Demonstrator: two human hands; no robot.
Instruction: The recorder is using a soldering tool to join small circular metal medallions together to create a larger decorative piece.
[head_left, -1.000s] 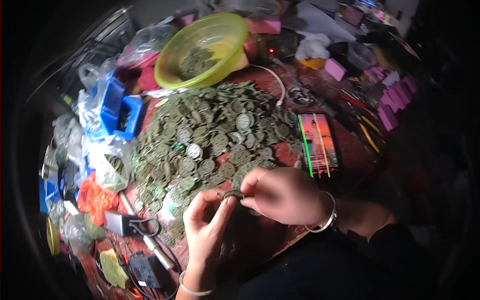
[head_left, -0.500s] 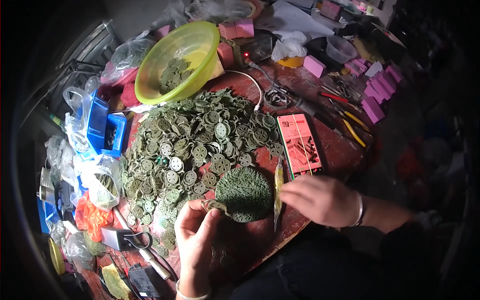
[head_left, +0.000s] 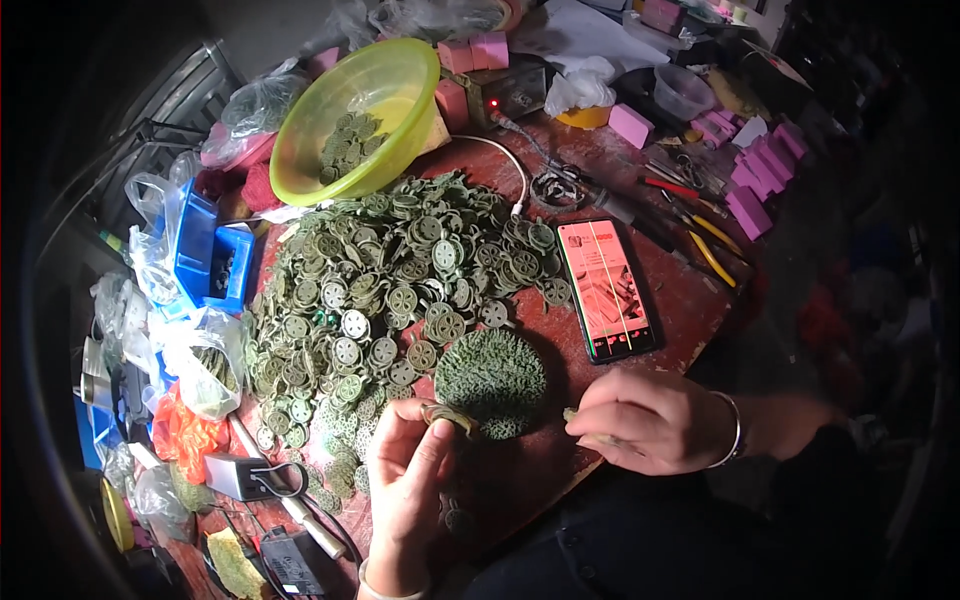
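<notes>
My left hand [head_left: 405, 480] pinches a small greenish metal disc [head_left: 452, 417] between thumb and fingertips. It is just at the near left edge of a round, rough-textured green pad [head_left: 490, 384]. To the right, my right hand [head_left: 650, 420] is closed round a thin tool with a yellowish wrapped handle; only small bits of it show between the fingers, and the rest is hidden. A big heap of similar pierced discs [head_left: 400, 270] with small loops covers the table beyond my left hand. A phone [head_left: 605, 290] with a lit reddish screen lies beyond my right hand.
A yellow-green basin [head_left: 290, 150] holding more discs tilts at the back. Blue bins [head_left: 235, 265] and plastic bags [head_left: 205, 360] line the left. Yellow-handled pliers [head_left: 712, 260] and pink blocks [head_left: 745, 215] lie at the right. A cord [head_left: 500, 150] crosses behind the heap.
My right hand has picked up the yellowish-handled tool from the table beside the pad and drawn it a little nearer. The left hand has shifted slightly right with the disc.
</notes>
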